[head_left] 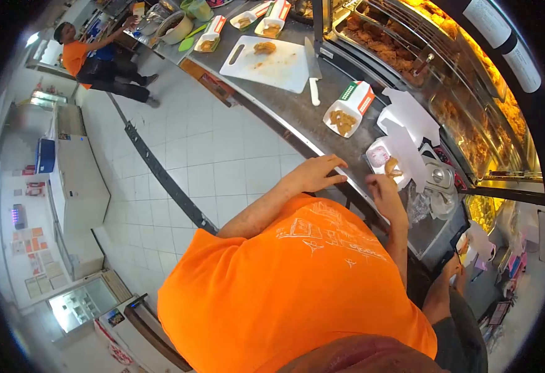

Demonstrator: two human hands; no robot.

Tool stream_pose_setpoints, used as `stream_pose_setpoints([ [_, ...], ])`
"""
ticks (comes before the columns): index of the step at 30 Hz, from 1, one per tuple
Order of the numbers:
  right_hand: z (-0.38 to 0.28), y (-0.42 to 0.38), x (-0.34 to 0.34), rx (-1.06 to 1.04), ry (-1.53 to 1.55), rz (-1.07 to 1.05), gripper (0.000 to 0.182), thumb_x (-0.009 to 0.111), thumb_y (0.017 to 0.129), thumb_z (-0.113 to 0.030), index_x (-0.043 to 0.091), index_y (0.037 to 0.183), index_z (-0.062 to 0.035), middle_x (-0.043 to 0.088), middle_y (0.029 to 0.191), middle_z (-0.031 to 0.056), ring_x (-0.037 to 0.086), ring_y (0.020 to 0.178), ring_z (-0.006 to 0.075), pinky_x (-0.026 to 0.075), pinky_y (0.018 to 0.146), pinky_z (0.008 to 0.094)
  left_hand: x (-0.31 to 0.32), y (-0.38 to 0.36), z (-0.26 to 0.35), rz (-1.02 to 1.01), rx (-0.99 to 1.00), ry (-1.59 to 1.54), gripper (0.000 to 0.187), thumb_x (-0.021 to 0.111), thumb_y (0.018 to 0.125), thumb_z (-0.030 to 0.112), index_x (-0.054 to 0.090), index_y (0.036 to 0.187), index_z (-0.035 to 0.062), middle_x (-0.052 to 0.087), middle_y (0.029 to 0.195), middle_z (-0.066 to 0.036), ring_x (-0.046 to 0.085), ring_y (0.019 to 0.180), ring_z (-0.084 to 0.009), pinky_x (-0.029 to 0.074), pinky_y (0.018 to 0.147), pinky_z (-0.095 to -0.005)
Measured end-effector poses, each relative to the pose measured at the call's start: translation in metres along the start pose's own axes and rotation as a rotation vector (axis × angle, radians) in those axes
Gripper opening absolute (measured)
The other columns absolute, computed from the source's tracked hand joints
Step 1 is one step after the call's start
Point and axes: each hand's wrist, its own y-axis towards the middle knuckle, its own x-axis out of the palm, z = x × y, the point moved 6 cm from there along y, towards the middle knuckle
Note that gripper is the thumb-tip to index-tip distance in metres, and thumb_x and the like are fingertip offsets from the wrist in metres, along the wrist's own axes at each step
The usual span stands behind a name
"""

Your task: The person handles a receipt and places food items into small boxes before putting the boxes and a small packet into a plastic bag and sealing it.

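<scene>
My left hand (318, 173) rests at the metal counter's front edge, its fingers apart and nothing in them. Beside an open white box, my right hand (382, 188) has its fingers bent near the box's lower edge; whether they grip anything is too small to tell. Inside that box are a round lidded cup (379, 156) and fried pieces (392, 167). Further up the counter stands an open red, green and white box (357, 98) holding fried pieces (343, 122).
A white cutting board (279, 69) and a knife (313, 73) lie on the counter (235, 102). More filled boxes (213, 28) stand beyond. A heated display (403, 43) lines the back. One person in orange (77, 57) stands far left; another person's hands (451, 268) are at lower right.
</scene>
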Motion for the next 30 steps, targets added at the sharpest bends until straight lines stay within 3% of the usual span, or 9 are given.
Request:
stream_pose_setpoints([
  [1,0.002,-0.002,0.003,0.207,0.080,-0.062,0.031,0.066,0.086,-0.008,0.058,0.116,-0.0030,0.062,0.104,0.0173,0.061,0.097,0.0305,0.049,0.084,0.0367,0.001,-0.001,0.000,-0.020,0.016,0.010,0.041,0.060,0.092,0.037,0.059,0.117,0.0049,0.061,0.112,-0.016,0.061,0.104,-0.0311,0.049,0.088,-0.0400],
  [5,0.000,0.012,0.012,0.240,-0.005,-0.092,0.039,0.069,0.085,-0.015,0.057,0.121,-0.0070,0.062,0.103,0.0168,0.061,0.098,0.0303,0.049,0.083,0.0374,-0.008,0.000,-0.014,-0.012,0.026,0.034,0.039,0.062,0.091,0.037,0.059,0.117,0.0085,0.061,0.114,-0.013,0.061,0.104,-0.0326,0.049,0.087,-0.0412],
  [10,-0.006,0.037,0.039,0.319,-0.050,-0.123,0.023,0.067,0.086,-0.023,0.064,0.101,-0.0048,0.061,0.096,0.0167,0.060,0.089,0.0333,0.048,0.079,0.0405,-0.027,0.011,-0.032,-0.113,-0.001,0.041,0.043,0.061,0.092,0.039,0.058,0.121,0.0076,0.061,0.114,-0.016,0.060,0.104,-0.0326,0.050,0.088,-0.0395],
  [14,-0.021,0.049,0.035,0.316,0.049,-0.052,0.021,0.065,0.086,-0.025,0.065,0.085,-0.0034,0.061,0.091,0.0176,0.059,0.085,0.0342,0.047,0.077,0.0423,-0.037,0.035,-0.042,-0.157,0.144,0.030,0.042,0.063,0.091,0.036,0.058,0.121,0.0070,0.061,0.113,-0.015,0.060,0.106,-0.0312,0.050,0.087,-0.0396],
  [16,-0.021,0.039,0.030,0.351,0.073,0.059,0.021,0.066,0.086,-0.024,0.066,0.094,-0.0045,0.063,0.092,0.0174,0.061,0.089,0.0335,0.048,0.078,0.0405,-0.047,0.052,-0.042,-0.191,0.151,0.008,0.041,0.065,0.090,0.033,0.058,0.121,0.0065,0.061,0.113,-0.014,0.060,0.107,-0.0304,0.049,0.089,-0.0397],
  [20,-0.007,0.004,0.022,0.460,0.044,0.133,0.026,0.066,0.087,-0.024,0.064,0.103,-0.0033,0.065,0.099,0.0182,0.063,0.095,0.0330,0.049,0.081,0.0396,-0.123,0.120,-0.026,0.256,0.324,0.084,0.040,0.070,0.087,0.028,0.059,0.117,0.0027,0.063,0.112,-0.014,0.061,0.104,-0.0278,0.048,0.089,-0.0372],
  [22,-0.004,-0.016,0.019,0.539,0.016,0.122,0.028,0.066,0.087,-0.024,0.064,0.105,-0.0020,0.066,0.102,0.0189,0.064,0.097,0.0331,0.050,0.082,0.0396,-0.191,0.146,0.015,0.495,0.394,-0.101,0.037,0.071,0.086,0.025,0.062,0.112,-0.0003,0.064,0.109,-0.017,0.061,0.105,-0.0313,0.047,0.091,-0.0400],
  [26,0.005,-0.045,0.015,0.670,-0.034,0.131,0.031,0.067,0.087,-0.024,0.063,0.106,0.0001,0.066,0.104,0.0204,0.064,0.096,0.0347,0.051,0.081,0.0406,-0.294,0.168,0.063,0.948,0.488,-0.271,0.029,0.068,0.089,0.019,0.061,0.108,-0.0007,0.066,0.104,-0.014,0.063,0.097,-0.0243,0.049,0.085,-0.0338],
  [30,0.014,-0.044,0.020,0.681,-0.026,0.143,0.031,0.068,0.086,-0.023,0.063,0.107,-0.0008,0.066,0.104,0.0215,0.065,0.094,0.0359,0.052,0.080,0.0409,-0.315,0.153,0.105,1.002,0.646,-0.442,0.021,0.067,0.089,0.015,0.063,0.102,-0.0002,0.067,0.096,-0.010,0.063,0.088,-0.0178,0.050,0.077,-0.0311],
])
